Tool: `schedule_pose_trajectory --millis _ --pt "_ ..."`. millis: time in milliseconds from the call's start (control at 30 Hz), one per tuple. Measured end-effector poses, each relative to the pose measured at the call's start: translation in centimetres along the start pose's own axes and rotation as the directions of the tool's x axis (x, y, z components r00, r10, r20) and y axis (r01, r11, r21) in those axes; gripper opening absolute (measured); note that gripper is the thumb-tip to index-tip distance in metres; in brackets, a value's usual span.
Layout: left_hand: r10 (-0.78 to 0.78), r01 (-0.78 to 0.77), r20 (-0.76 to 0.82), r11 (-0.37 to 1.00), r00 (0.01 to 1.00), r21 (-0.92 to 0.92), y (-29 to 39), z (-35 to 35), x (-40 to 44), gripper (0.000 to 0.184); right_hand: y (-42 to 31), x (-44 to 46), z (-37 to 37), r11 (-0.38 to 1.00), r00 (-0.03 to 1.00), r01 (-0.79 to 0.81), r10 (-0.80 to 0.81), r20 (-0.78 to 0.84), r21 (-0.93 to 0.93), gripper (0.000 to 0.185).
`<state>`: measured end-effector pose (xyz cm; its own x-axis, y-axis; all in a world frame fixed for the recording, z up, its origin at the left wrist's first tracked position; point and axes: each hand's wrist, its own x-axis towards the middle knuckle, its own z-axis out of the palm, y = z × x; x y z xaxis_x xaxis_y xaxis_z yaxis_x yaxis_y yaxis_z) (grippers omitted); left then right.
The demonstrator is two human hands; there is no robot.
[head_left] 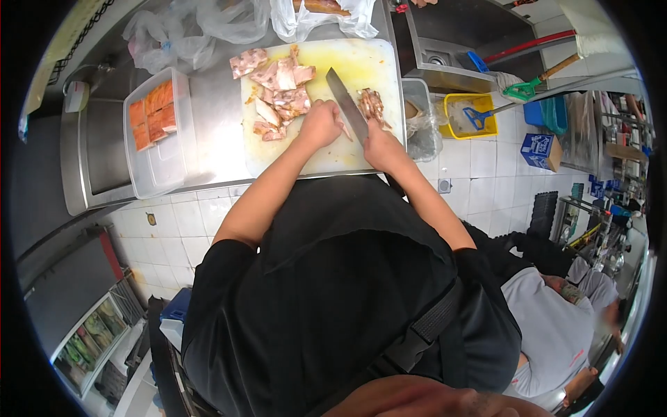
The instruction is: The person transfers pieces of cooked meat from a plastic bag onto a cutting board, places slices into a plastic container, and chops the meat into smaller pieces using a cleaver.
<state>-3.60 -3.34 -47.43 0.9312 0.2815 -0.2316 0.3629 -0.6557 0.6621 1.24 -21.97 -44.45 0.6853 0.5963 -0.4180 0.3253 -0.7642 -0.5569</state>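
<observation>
My right hand point(382, 147) is closed round the handle of a kitchen knife point(347, 102), whose blade points away from me and to the left. Beside it, my left hand point(322, 125) is closed, its fingertips at a thin strip of meat point(345, 130) on the white cutting board point(326, 160). Several chunks of cooked meat point(281, 83) lie on the board's left half. To the right of the blade sits a small heap of cut meat point(372, 105). Yellowish juice wets the board's upper part.
A clear plastic container point(161, 163) with orange fish fillets point(152, 115) stands on the left. Plastic bags point(198, 31) lie behind the board. At its right is a clear tub point(422, 132); a yellow bucket point(495, 126) is on the floor. A person in grey point(545, 326) is behind me, right.
</observation>
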Motion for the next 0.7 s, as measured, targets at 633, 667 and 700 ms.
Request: schedule_pose_trajectory --millis 633,667,700 --pt "0.136 -0.137 0.026 0.991 0.99 0.012 0.1 -1.7 -5.5 0.032 -0.4 -0.2 -0.2 1.0 1.0 -0.027 0.027 -0.001 -0.007 0.03" --pt "0.146 -0.143 0.056 0.988 0.988 -0.051 -0.5 -1.4 -5.3 0.033 -0.3 -0.1 -0.1 1.0 1.0 -0.03 0.03 0.006 -0.009 0.03" --pt "0.156 -0.146 0.085 0.983 0.984 -0.114 -0.7 -1.2 -5.1 0.034 -0.2 -0.1 0.0 1.0 1.0 -0.029 0.029 0.007 -0.01 0.03"
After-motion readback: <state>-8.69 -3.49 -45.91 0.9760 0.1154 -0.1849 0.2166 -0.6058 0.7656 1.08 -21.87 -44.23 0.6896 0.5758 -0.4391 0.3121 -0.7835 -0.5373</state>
